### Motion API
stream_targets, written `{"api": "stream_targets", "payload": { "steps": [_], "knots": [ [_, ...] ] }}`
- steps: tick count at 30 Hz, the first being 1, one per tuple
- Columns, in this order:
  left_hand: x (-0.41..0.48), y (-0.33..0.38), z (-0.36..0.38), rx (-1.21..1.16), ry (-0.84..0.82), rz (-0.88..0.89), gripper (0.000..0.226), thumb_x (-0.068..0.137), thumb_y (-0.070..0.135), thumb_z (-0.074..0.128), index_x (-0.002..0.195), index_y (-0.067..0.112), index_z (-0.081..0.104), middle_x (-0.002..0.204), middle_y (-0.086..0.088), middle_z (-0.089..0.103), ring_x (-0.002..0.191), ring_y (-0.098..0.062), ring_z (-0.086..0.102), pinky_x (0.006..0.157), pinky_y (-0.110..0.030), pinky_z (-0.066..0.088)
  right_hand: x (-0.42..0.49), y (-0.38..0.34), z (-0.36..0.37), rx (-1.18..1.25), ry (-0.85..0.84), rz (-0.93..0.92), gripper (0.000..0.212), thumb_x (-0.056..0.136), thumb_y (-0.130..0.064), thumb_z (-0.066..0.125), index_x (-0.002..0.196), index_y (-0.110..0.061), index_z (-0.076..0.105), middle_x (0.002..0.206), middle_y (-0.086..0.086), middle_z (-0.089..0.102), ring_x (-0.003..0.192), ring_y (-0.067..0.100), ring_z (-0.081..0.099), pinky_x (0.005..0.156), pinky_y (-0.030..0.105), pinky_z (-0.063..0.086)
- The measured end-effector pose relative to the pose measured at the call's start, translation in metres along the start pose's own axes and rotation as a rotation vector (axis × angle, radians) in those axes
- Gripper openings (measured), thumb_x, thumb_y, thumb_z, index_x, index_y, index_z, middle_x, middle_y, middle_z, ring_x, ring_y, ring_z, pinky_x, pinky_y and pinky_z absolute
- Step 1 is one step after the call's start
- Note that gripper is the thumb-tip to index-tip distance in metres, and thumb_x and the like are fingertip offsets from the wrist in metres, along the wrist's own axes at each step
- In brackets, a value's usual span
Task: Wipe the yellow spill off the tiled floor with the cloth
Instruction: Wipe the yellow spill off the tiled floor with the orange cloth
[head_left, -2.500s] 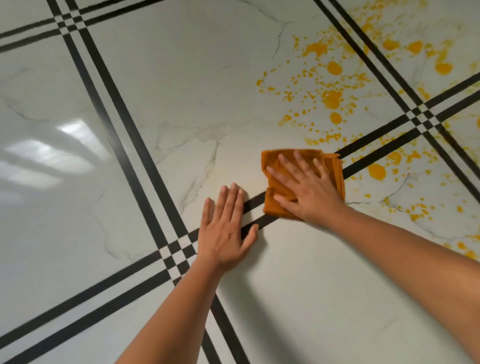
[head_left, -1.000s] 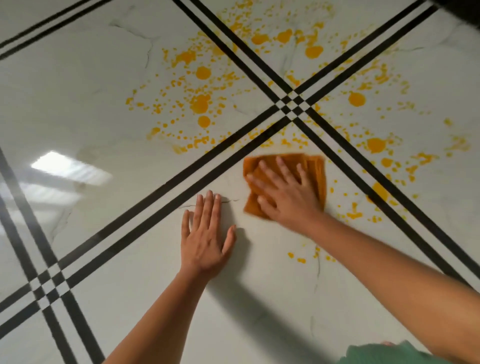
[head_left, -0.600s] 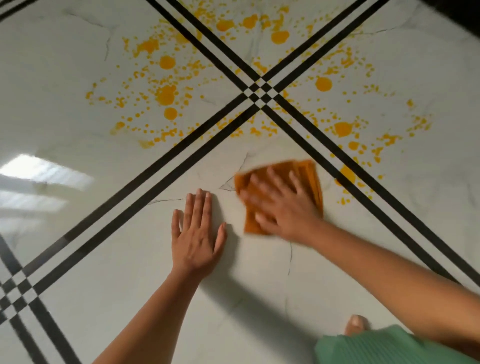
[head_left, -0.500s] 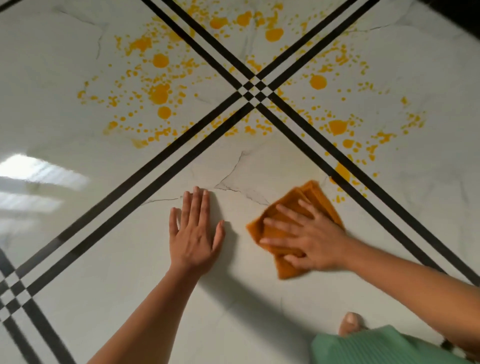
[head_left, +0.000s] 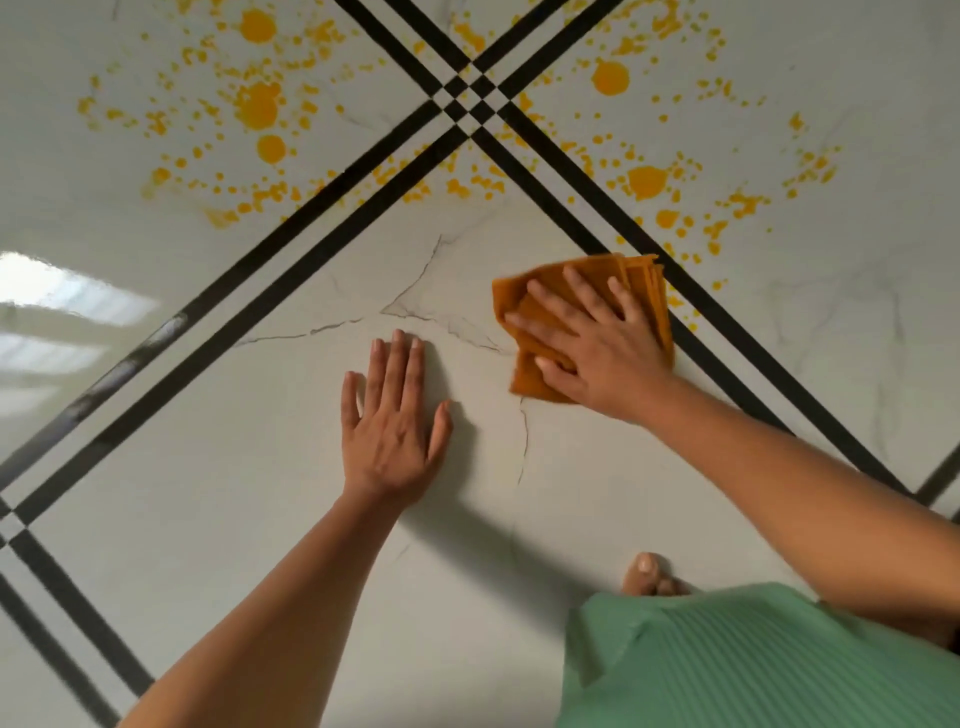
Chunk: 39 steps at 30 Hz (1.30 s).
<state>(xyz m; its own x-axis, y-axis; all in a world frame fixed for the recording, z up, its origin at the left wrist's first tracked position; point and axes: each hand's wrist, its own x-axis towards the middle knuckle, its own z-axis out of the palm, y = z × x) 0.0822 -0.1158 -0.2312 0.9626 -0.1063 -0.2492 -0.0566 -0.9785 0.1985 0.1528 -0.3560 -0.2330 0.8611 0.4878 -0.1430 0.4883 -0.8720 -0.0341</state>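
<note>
Head view shows the right hand spread flat on the folded cloth, the left hand open, bracing on the floor. Yellow spill lies beyond; push outward with even pressure, refolding once soiled.

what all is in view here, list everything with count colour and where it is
floor tiles: several, glossy white marble look with grey veins, filling the view
border stripes: paired black lines, crossing at upper centre and again at the left edge
spill: one scattered patch of yellow drops and blobs, upper left and upper right of the crossing
cloth: one, orange, folded, flat on the floor right of centre, at the spill's near edge
green garment: one, ribbed, bottom right
toes: bare, just above the garment
left hand: flat on bare tile, centre, holding nothing
right hand: fingers spread, pressing on the cloth
</note>
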Motion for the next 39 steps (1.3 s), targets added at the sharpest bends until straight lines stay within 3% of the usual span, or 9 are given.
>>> {"api": "stream_targets", "payload": {
  "steps": [2,7,12,16,21,25,30,35,39],
  "knots": [
    [-0.006,0.002,0.001,-0.002,0.003,-0.007,0.071,0.089,0.051,0.013,0.149,0.014,0.006,0.155,-0.001,-0.001,0.142,-0.015,-0.007,0.112,-0.034,-0.011,0.004,-0.030,0.001,0.052,-0.001,0.140,0.057,0.089,-0.054,0.026,0.145,-0.042,0.019,0.156,-0.004,0.020,0.143,0.031,0.015,0.109,0.058,0.013],
    [-0.023,0.003,0.008,-0.003,0.009,0.012,0.069,0.091,0.049,0.020,0.148,0.012,0.013,0.155,-0.004,0.006,0.143,-0.018,0.002,0.112,-0.035,-0.008,-0.055,-0.027,0.013,-0.027,-0.065,-0.440,0.062,0.085,-0.058,0.033,0.144,-0.041,0.023,0.154,-0.003,0.020,0.141,0.030,0.014,0.108,0.057,0.013],
    [-0.034,0.009,0.015,-0.038,0.032,-0.012,0.067,0.092,0.047,0.022,0.148,0.012,0.015,0.154,-0.003,0.007,0.142,-0.018,0.005,0.112,-0.036,-0.004,-0.056,-0.056,0.010,0.014,-0.117,-0.170,0.075,0.079,-0.069,0.031,0.146,-0.038,0.018,0.155,0.003,0.020,0.142,0.035,0.011,0.107,0.060,0.011],
    [-0.033,0.011,0.016,-0.033,0.046,-0.020,0.067,0.092,0.048,0.023,0.148,0.012,0.015,0.154,-0.003,0.008,0.142,-0.018,0.006,0.112,-0.037,-0.005,-0.073,-0.046,0.013,-0.059,-0.125,-0.425,0.082,0.076,-0.076,0.029,0.147,-0.037,0.013,0.156,0.001,0.014,0.141,0.033,0.010,0.107,0.058,0.010],
    [-0.038,0.010,0.017,-0.044,0.039,-0.007,0.066,0.091,0.046,0.024,0.148,0.012,0.017,0.154,-0.004,0.009,0.142,-0.020,0.008,0.112,-0.038,0.000,-0.055,-0.051,0.006,0.008,-0.149,-0.113,0.083,0.076,-0.075,0.031,0.147,-0.038,0.011,0.156,0.002,0.017,0.142,0.034,0.009,0.108,0.059,0.010],
    [-0.039,0.005,0.018,-0.022,0.037,0.009,0.066,0.091,0.047,0.025,0.147,0.013,0.018,0.154,-0.004,0.013,0.142,-0.020,0.009,0.112,-0.039,0.001,-0.057,-0.043,0.010,-0.030,-0.104,-0.247,0.081,0.076,-0.076,0.030,0.147,-0.040,0.011,0.156,-0.001,0.012,0.142,0.031,0.009,0.107,0.058,0.009],
    [-0.044,0.010,0.018,-0.021,0.012,0.039,0.066,0.090,0.046,0.028,0.147,0.012,0.021,0.154,-0.006,0.019,0.142,-0.019,0.010,0.111,-0.040,0.003,-0.036,-0.055,0.001,0.040,-0.118,0.054,0.075,0.080,-0.071,0.026,0.146,-0.042,0.007,0.157,-0.002,0.007,0.144,0.033,0.006,0.110,0.058,0.004],
    [-0.038,0.009,0.013,-0.003,0.028,0.027,0.068,0.090,0.047,0.025,0.148,0.013,0.018,0.155,-0.004,0.013,0.142,-0.019,0.009,0.111,-0.039,0.000,-0.057,-0.013,0.007,-0.064,-0.098,-0.382,0.066,0.083,-0.063,0.030,0.144,-0.043,0.016,0.154,-0.004,0.016,0.141,0.029,0.013,0.107,0.056,0.010],
    [-0.026,0.013,0.011,-0.008,0.018,0.035,0.069,0.089,0.050,0.016,0.149,0.017,0.006,0.154,0.002,-0.004,0.142,-0.015,-0.006,0.111,-0.036,-0.008,-0.010,-0.019,-0.002,0.014,-0.090,0.147,0.064,0.084,-0.064,0.013,0.144,-0.047,-0.002,0.158,-0.007,-0.001,0.145,0.028,-0.002,0.112,0.058,0.005]
  ]
}}
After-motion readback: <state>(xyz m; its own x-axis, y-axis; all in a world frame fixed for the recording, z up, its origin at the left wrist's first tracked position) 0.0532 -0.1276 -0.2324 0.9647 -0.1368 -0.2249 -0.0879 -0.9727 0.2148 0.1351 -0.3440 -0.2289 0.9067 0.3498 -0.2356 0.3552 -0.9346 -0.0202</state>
